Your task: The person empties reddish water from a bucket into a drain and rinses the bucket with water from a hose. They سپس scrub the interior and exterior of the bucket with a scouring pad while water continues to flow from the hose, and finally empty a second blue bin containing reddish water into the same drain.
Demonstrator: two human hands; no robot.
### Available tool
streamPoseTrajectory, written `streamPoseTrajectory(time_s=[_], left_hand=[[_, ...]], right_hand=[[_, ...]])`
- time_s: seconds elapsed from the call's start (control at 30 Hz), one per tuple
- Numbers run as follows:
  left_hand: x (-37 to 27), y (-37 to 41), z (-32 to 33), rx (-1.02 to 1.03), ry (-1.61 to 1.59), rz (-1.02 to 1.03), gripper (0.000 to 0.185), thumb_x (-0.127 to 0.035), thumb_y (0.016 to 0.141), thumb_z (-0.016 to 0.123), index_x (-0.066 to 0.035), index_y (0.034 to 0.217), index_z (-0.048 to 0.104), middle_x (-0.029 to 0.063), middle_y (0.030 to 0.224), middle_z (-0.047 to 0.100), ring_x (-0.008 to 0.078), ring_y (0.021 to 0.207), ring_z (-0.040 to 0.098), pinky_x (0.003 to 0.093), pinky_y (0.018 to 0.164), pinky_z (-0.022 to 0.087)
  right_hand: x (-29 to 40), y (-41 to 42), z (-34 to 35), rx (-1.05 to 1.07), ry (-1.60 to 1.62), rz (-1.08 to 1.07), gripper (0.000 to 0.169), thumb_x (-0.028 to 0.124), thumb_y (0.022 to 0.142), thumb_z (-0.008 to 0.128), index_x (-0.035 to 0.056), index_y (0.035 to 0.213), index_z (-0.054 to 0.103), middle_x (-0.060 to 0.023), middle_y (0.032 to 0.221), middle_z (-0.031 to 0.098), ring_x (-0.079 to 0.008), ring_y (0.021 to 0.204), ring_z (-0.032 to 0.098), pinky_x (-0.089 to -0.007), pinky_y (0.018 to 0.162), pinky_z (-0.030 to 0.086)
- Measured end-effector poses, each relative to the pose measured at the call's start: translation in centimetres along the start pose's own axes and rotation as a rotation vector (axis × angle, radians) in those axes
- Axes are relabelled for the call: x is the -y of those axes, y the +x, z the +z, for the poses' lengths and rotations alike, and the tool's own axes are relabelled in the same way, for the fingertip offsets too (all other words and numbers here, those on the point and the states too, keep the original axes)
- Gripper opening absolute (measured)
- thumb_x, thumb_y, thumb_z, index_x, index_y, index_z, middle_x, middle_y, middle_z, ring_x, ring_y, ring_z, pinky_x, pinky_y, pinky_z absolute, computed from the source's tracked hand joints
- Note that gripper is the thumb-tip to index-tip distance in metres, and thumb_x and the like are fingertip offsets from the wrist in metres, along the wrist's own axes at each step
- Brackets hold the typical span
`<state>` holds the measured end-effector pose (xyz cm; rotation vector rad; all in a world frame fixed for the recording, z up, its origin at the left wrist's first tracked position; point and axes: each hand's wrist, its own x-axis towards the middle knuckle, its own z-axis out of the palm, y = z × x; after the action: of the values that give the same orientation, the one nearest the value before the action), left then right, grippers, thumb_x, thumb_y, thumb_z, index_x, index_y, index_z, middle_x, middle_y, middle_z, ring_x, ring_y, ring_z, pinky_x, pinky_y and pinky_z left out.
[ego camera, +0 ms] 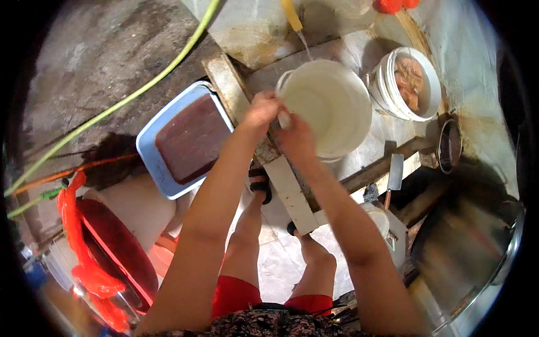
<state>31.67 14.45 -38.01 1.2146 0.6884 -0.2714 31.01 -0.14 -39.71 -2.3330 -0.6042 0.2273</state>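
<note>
A large white bucket (326, 107) holding cloudy, pale liquid stands on the tiled floor ahead of me. At its near left rim, my left hand (263, 110) and my right hand (297, 137) come together around a small whitish object (284, 119). Both hands appear to grip it; whether it is the bucket's handle grip or a loose piece, I cannot tell. My fingers hide most of it, and the right hand is slightly blurred. Behind the bucket, a thin stream of water runs from a yellow hose (292, 17).
A blue basin (147, 143) holds a dark reddish-brown mass at left. A second white bucket (381, 84) contains pale pinkish pieces. A cleaver (395, 172) stands at right by a large metal vessel (463, 248). A tiled ledge (290, 193) separates basin and bucket; a green hose (139, 86) crosses the left.
</note>
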Motion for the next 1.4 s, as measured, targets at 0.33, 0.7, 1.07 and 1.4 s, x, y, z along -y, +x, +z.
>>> streamPoseTrajectory(time_s=[0.33, 0.7, 1.07, 1.4], left_hand=[[10.2, -13.9, -3.7, -0.619, -0.078, 0.08, 0.026, -0.017, 0.088, 0.054, 0.002, 0.106, 0.061, 0.0069, 0.087, 0.06, 0.0142, 0.076, 0.053, 0.0282, 0.068, 0.044], [22.2, -18.2, 15.0, -0.645, -0.898, 0.004, 0.043, -0.044, 0.092, 0.051, -0.005, 0.108, 0.059, 0.0046, 0.095, 0.062, 0.0181, 0.08, 0.054, 0.0355, 0.075, 0.042], [21.3, -37.6, 8.8, -0.684, -0.945, -0.061, 0.027, -0.032, 0.089, 0.054, -0.009, 0.099, 0.063, -0.0021, 0.082, 0.063, 0.0065, 0.058, 0.05, 0.0223, 0.046, 0.037], [38.2, -49.1, 4.8, -0.743, -1.014, -0.181, 0.02, -0.023, 0.089, 0.051, -0.003, 0.087, 0.053, 0.0094, 0.079, 0.055, 0.0227, 0.069, 0.055, 0.0366, 0.064, 0.049]], right_hand=[[6.4, 2.8, -24.8, 0.37, 0.564, 0.509, 0.019, 0.008, 0.072, 0.061, 0.0106, 0.067, 0.043, 0.0019, 0.058, 0.042, -0.0055, 0.043, 0.035, -0.022, 0.036, 0.022], [30.5, -11.3, -49.8, 0.409, 0.227, -0.047, 0.022, 0.021, 0.083, 0.059, 0.003, 0.095, 0.056, 0.0073, 0.053, 0.04, -0.0007, 0.041, 0.035, -0.0153, 0.035, 0.027], [32.5, -16.9, -38.3, 0.387, -0.095, -0.191, 0.029, 0.031, 0.081, 0.067, 0.0056, 0.095, 0.064, -0.0041, 0.07, 0.06, -0.0136, 0.06, 0.056, -0.0291, 0.058, 0.046], [21.1, -26.5, -16.8, 0.52, 0.038, -0.413, 0.033, 0.036, 0.081, 0.062, 0.0027, 0.083, 0.062, -0.0209, 0.071, 0.061, -0.0367, 0.071, 0.061, -0.0429, 0.066, 0.047]])
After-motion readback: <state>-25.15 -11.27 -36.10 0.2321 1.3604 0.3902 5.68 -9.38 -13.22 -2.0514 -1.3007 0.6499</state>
